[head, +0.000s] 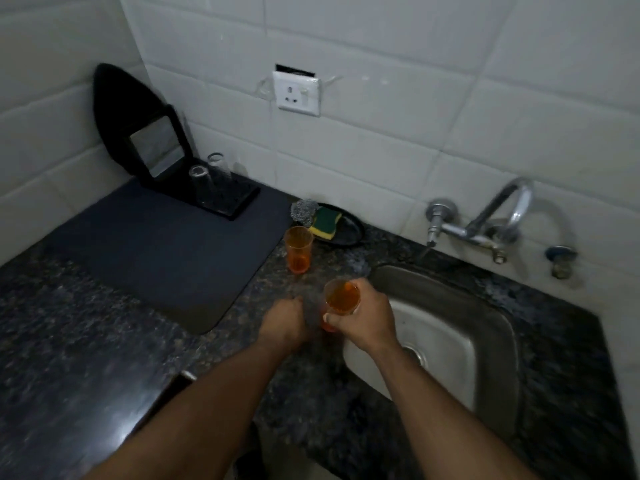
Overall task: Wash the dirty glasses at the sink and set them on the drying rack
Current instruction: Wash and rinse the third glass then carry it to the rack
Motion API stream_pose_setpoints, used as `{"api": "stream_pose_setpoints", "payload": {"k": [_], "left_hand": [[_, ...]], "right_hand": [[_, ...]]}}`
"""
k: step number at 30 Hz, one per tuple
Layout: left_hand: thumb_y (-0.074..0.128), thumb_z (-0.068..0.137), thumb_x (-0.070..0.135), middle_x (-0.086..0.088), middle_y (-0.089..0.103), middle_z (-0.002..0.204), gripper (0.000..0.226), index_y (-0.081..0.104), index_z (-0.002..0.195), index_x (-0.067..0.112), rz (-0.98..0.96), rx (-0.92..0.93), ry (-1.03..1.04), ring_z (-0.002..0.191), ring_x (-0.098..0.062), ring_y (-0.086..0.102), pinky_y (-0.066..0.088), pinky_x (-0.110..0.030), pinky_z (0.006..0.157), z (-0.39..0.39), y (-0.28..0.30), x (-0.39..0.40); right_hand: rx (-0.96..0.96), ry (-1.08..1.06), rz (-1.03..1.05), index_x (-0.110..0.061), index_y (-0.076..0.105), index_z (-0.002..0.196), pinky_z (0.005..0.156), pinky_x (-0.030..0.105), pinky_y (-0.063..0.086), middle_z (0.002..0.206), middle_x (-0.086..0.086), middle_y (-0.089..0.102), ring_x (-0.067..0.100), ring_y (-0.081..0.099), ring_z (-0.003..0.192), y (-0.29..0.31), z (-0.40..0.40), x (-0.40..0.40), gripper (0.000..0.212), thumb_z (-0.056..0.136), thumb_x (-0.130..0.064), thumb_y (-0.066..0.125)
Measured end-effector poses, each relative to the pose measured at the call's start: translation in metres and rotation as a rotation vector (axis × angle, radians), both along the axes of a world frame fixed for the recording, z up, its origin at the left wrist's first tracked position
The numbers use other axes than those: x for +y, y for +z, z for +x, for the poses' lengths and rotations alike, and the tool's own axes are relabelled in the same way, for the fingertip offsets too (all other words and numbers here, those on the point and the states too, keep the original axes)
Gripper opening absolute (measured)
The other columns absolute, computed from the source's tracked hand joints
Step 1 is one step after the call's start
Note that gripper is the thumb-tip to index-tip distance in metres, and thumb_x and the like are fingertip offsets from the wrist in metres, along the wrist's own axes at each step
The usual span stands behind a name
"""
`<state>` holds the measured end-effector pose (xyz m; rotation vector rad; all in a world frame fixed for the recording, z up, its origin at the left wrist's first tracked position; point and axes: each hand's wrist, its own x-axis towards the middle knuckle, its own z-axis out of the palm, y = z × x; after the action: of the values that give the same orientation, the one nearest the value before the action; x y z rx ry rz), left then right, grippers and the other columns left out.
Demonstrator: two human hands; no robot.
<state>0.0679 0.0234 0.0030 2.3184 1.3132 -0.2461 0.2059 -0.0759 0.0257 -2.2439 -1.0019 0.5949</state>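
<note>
Right-hand grip [360, 315] around upright orange glass [341, 299]

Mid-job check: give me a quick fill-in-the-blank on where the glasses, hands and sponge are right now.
1. The right hand grips an ____ glass.
2. A second orange glass stands on the ____.
3. Two clear glasses sit upside down on the black ____.
4. The sponge lies on a dark ____.

Missing words: orange; counter; rack; tray
</note>
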Motion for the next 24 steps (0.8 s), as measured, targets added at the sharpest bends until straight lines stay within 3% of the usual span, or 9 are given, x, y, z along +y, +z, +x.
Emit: {"api": "stream_pose_setpoints", "payload": {"k": [6, 12, 18, 22, 24], "left_hand": [[0.067, 0.086, 0.041, -0.005, 0.074, 0.096, 0.022, 0.069, 0.088, 0.02, 0.01, -0.061, -0.12, 0.09, -0.024, 0.072, 0.058, -0.034, 0.073, 0.073, 0.025, -0.041], [0.066, 0.089, 0.038, -0.007, 0.074, 0.092, 0.022, 0.068, 0.084, 0.018, 0.076, -0.191, -0.211, 0.09, -0.027, 0.071, 0.057, -0.035, 0.074, 0.147, 0.053, -0.054], [0.067, 0.091, 0.039, -0.011, 0.073, 0.096, 0.028, 0.067, 0.092, 0.011, 0.045, -0.339, -0.182, 0.086, -0.026, 0.068, 0.053, -0.033, 0.07, 0.21, 0.056, -0.043], [0.067, 0.097, 0.034, -0.019, 0.068, 0.115, 0.041, 0.054, 0.121, 0.003, -0.012, -0.392, -0.107, 0.106, -0.037, 0.067, 0.053, -0.04, 0.084, 0.248, 0.056, -0.035], [0.065, 0.099, 0.032, -0.021, 0.067, 0.118, 0.04, 0.054, 0.123, 0.002, -0.027, -0.394, -0.118, 0.108, -0.038, 0.066, 0.053, -0.04, 0.086, 0.265, 0.05, -0.029]], "right_hand": [[-0.02, -0.147, 0.064, -0.034, 0.061, 0.096, 0.07, 0.038, 0.061, 0.086, -0.015, 0.07, 0.006, 0.067, 0.078, 0.027, 0.056, -0.073, 0.057, 0.048, -0.047, 0.089], [-0.025, -0.287, 0.099, -0.034, 0.061, 0.095, 0.072, 0.039, 0.061, 0.085, -0.015, 0.07, 0.006, 0.068, 0.078, 0.039, 0.103, -0.103, 0.052, 0.05, -0.043, 0.086], [-0.027, -0.388, 0.095, -0.033, 0.061, 0.102, 0.075, 0.036, 0.06, 0.087, -0.014, 0.069, 0.007, 0.067, 0.081, 0.041, 0.136, -0.1, 0.054, 0.058, -0.043, 0.092], [-0.026, -0.455, 0.101, -0.033, 0.06, 0.096, 0.064, 0.022, 0.05, 0.081, -0.017, 0.066, 0.0, 0.063, 0.076, 0.042, 0.149, -0.097, 0.049, 0.06, -0.037, 0.092], [-0.04, -0.477, 0.098, -0.032, 0.061, 0.097, 0.067, 0.026, 0.052, 0.082, -0.016, 0.067, -0.001, 0.063, 0.076, 0.04, 0.155, -0.096, 0.049, 0.059, -0.041, 0.09]]}}
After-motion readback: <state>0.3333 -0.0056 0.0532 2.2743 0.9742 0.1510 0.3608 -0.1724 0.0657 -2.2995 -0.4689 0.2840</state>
